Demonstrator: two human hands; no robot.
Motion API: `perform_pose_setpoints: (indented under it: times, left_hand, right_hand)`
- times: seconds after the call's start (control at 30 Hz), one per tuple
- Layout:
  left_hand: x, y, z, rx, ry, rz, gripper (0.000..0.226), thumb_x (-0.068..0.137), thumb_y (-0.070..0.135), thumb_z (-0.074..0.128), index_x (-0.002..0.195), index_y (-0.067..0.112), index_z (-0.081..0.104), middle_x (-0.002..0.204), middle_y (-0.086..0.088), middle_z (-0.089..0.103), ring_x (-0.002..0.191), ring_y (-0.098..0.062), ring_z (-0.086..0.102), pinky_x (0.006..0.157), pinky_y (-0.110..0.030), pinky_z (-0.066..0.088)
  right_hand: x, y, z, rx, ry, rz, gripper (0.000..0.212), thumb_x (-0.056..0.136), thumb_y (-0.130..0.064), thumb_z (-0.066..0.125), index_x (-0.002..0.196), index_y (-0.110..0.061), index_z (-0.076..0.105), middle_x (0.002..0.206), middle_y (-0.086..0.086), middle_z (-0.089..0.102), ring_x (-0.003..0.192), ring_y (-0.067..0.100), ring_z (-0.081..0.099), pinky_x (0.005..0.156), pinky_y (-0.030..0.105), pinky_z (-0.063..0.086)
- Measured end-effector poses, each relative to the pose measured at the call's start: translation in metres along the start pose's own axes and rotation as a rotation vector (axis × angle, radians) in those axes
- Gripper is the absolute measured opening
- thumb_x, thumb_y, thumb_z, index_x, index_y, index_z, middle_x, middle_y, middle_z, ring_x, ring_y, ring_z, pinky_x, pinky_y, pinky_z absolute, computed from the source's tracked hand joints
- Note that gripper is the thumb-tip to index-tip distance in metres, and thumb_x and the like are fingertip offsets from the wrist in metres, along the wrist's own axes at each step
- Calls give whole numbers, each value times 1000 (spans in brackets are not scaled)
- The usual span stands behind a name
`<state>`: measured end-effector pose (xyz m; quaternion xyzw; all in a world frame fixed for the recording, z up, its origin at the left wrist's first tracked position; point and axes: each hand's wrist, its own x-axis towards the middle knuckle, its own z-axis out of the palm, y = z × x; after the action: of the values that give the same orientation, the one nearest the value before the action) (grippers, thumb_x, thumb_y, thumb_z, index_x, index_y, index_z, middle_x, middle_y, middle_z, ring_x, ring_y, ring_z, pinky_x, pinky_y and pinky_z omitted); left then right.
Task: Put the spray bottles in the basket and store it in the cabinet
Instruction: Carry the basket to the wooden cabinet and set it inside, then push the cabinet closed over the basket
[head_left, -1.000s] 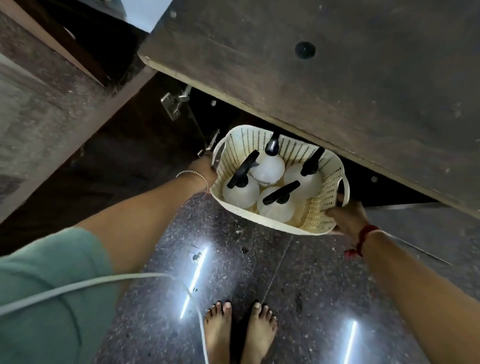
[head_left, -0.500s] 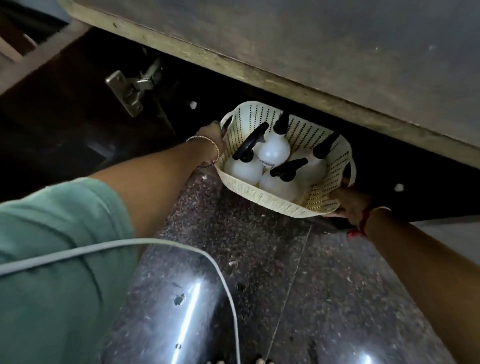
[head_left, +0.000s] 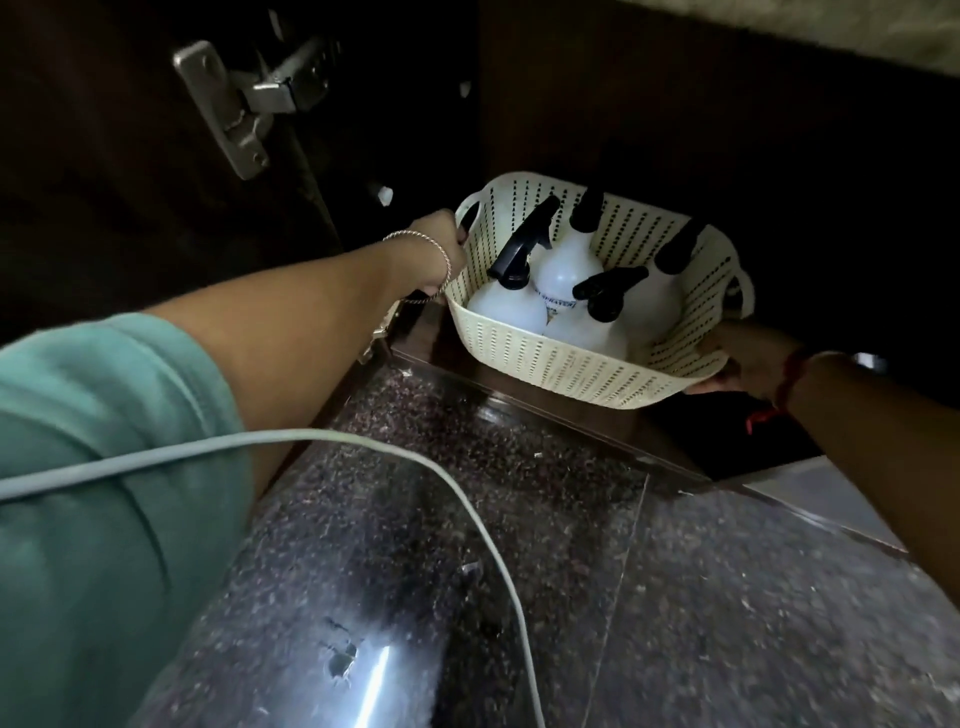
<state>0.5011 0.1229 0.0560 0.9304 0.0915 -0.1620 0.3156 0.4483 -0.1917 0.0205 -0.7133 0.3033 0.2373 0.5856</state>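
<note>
A cream perforated basket (head_left: 561, 366) holds several white spray bottles (head_left: 563, 267) with black trigger heads. It hangs tilted over the front edge of the cabinet's dark floor (head_left: 441, 338), partly inside the opening. My left hand (head_left: 441, 244) grips the basket's left handle. My right hand (head_left: 737, 358) holds the basket under its right rim, in shadow. The cabinet interior (head_left: 675, 130) behind the basket is dark and its depth is hidden.
The open cabinet door with a metal hinge (head_left: 234, 109) stands at the left. The countertop edge (head_left: 883, 31) overhangs at the top right. Speckled polished floor (head_left: 519, 519) lies below. A pale cable (head_left: 260, 441) crosses my green sleeve.
The basket has gone forward and down from in front of the counter edge into the cabinet opening. My view has dropped lower and closer. Both hands have kept their hold.
</note>
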Motion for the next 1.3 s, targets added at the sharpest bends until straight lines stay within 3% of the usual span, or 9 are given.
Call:
perform_pose_setpoints:
  times: [0.13,0.23,0.33,0.6,0.73,0.83,0.93,1.13,1.3]
  left_hand:
    - [7,6,2,-48,29,12,29,92,6,42,118,3,54,115,-23,61,89,-40,65,40,-28,55]
    - [16,9,3,-98,29,-5,27,93,7,42,116,2,55,111,-27,63,84,-42,67,59,-43,60]
    - [24,14,3,-96,38,-29,27,92,6,45,116,-1,55,109,-29,63,85,-44,67,71,-52,58]
    - [39,16,8,-22,88,-25,30,92,6,42,121,1,50,109,-30,63,77,-41,68,71,-52,59]
    - [35,19,12,-124,106,-51,38,96,10,35,133,7,38,121,-28,55,85,-42,64,74,-53,57]
    - [19,17,14,-64,181,-108,41,94,19,38,134,6,36,127,-25,54,106,-43,59,86,-50,53]
    - [-19,12,20,76,352,-21,44,93,26,39,131,4,35,129,-25,50,120,-42,47,94,-47,43]
    - [-104,-17,8,596,392,296,64,90,39,41,144,10,22,154,-16,21,145,-35,4,116,-54,8]
    - [-177,-58,-37,978,319,377,74,90,50,37,147,12,11,158,-14,8,146,-32,1,115,-56,4]
  right_hand:
    - [12,-8,-1,-41,8,-30,25,87,5,43,94,-14,58,89,8,63,82,25,61,57,41,50]
    - [18,-14,-1,-38,16,-13,30,88,5,40,109,-10,54,96,11,62,89,29,60,53,44,55]
    - [22,-23,-1,-43,48,10,27,88,5,39,108,-9,50,89,11,60,77,27,59,42,39,56]
    - [20,-33,5,-66,80,21,20,92,0,39,106,-10,48,93,10,58,90,28,56,54,44,55]
    - [14,-33,11,-49,113,-19,12,93,-11,45,102,-8,53,113,12,57,102,30,56,82,48,50]
    - [4,-15,21,-348,528,-298,64,88,-39,54,140,-8,32,144,16,40,127,37,43,102,51,40]
    - [-40,4,52,-726,821,-579,76,87,-47,49,145,-8,20,148,25,28,128,46,34,98,58,35]
    - [-125,7,120,-1014,557,-909,71,88,-43,48,148,-18,18,153,17,26,137,36,30,108,56,24]
    - [-189,-7,165,-1113,353,-1044,71,88,-39,50,149,-22,17,156,14,22,141,33,24,110,58,23]
